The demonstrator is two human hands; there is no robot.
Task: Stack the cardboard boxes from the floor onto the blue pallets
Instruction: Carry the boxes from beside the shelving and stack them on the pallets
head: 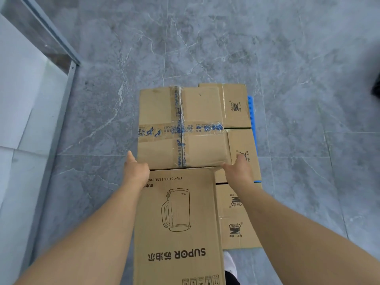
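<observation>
Mostly hidden blue pallet [251, 109], fingers of both hands behind taped box [181, 128]

Head view, steeply downward, close over boxes [183, 128]

Both forearms are left bare, no sleeves being seen; a white shoe [229, 262] and dark trouser leg [231, 278] are worn.

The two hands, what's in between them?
In the head view, the taped box sits between the left hand and right hand. Its near edge meets the far edge of the SUPOR box.
</observation>
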